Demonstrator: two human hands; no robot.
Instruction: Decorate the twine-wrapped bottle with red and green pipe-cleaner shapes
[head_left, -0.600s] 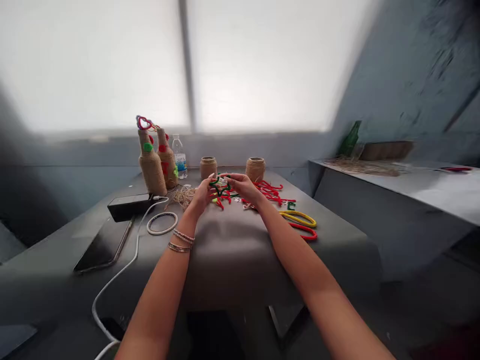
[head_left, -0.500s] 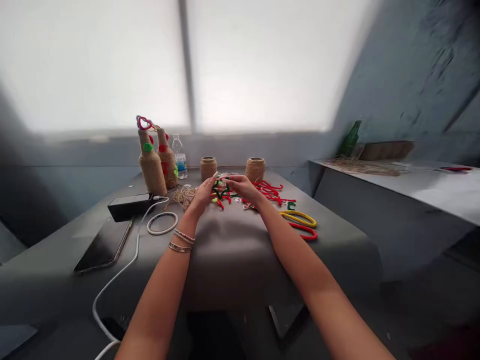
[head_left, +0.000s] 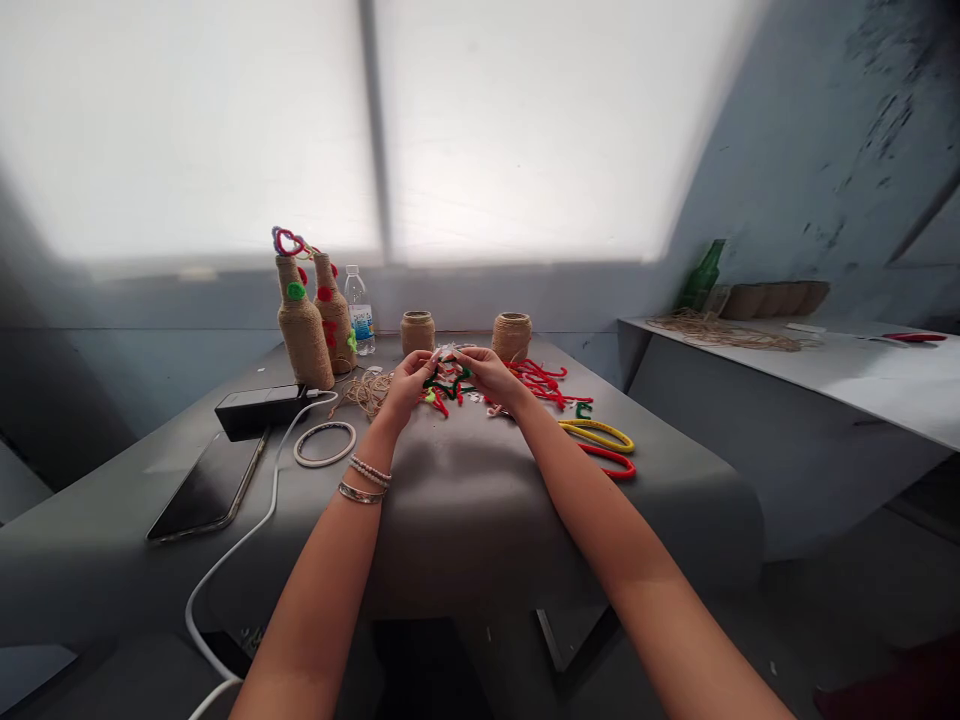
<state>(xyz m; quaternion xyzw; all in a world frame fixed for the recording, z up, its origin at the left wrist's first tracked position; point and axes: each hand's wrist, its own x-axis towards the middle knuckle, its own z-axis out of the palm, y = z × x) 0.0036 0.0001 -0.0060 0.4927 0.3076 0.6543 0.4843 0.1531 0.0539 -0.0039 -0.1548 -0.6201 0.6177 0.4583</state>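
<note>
My left hand (head_left: 409, 383) and my right hand (head_left: 486, 374) meet over the middle of the table, fingertips pinched close together. Between them is a dark green pipe cleaner (head_left: 451, 389), bent into an angular shape; both hands grip its upper part. Under and behind the hands lie red pipe cleaner pieces (head_left: 541, 384), with small white scraps among them. To the left of my left hand is a loose tangle of jute twine (head_left: 367, 396). Two twine-wrapped jars, the left jar (head_left: 418, 334) and the right jar (head_left: 512, 338), stand just behind my hands.
Twine-wrapped bottles (head_left: 304, 335) with pompoms and a water bottle (head_left: 360, 315) stand back left. A power bank (head_left: 259, 410), phone (head_left: 210, 487), white cable (head_left: 274, 475) and tape roll (head_left: 325, 446) lie left. Yellow-and-red scissors (head_left: 607, 438) lie right. A second table (head_left: 847, 370) holds a green bottle (head_left: 703, 275).
My fingers have shifted slightly on the green pipe cleaner, and both hands are now curled in a tighter pinch. The other things on the table stay where they were.
</note>
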